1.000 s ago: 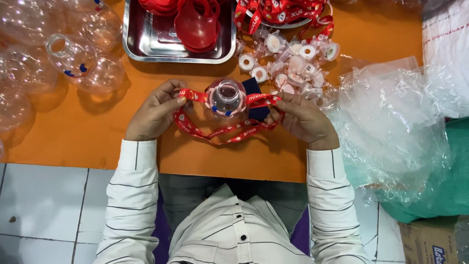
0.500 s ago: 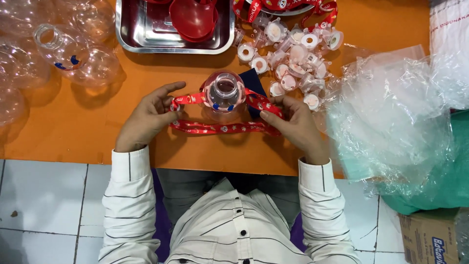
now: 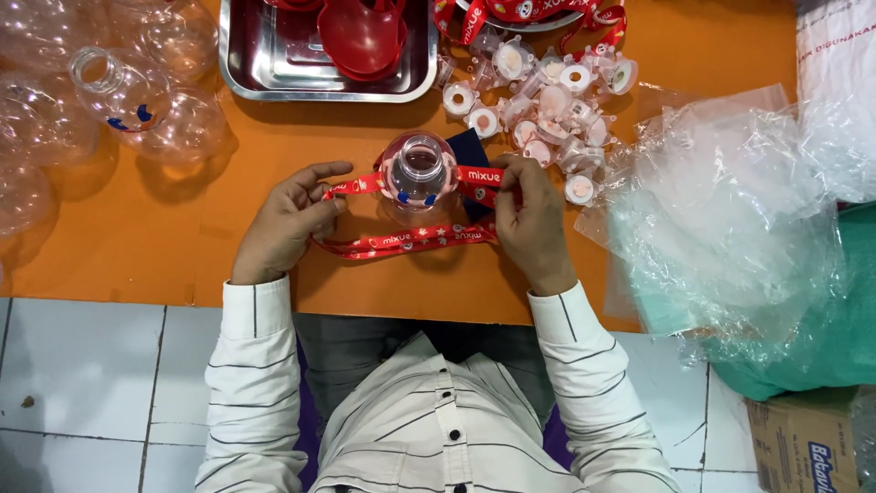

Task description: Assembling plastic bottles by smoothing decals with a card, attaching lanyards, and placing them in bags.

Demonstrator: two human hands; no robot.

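Orange covers the whole table (image 3: pixel 137 246), which stands over a pale tiled floor (image 3: pixel 82 383). Near its front edge, at the middle, a clear round plastic bottle (image 3: pixel 417 169) stands upright with its open mouth facing up. A red printed ribbon strap (image 3: pixel 411 239) runs around its neck and loops back toward the person.

The left hand (image 3: pixel 292 219) pinches the strap just left of the bottle between thumb and fingertips. The right hand (image 3: pixel 529 219) is closed on the strap just right of it, so the band is drawn taut across the neck, probably to keep it seated while it is fitted. A dark blue tag or card (image 3: pixel 470 151) peeps out behind the bottle on its right side; what it is cannot be told.

More empty clear bottles (image 3: pixel 119 91) lie at the far left, some with blue marks on them. A steel tray (image 3: pixel 265 64) at the far centre holds red funnel-shaped pieces (image 3: pixel 362 36). To its right lies a heap of small clear caps with white and pinkish insides (image 3: pixel 538 87), within easy reach of the right hand, and beyond it more red straps (image 3: pixel 525 11) in a second dish.

Crumpled clear plastic bags (image 3: pixel 730 228) cover the right end over a green sheet (image 3: pixel 821 347). A brown cardboard box (image 3: pixel 808 447) with blue print sits at the near right corner.
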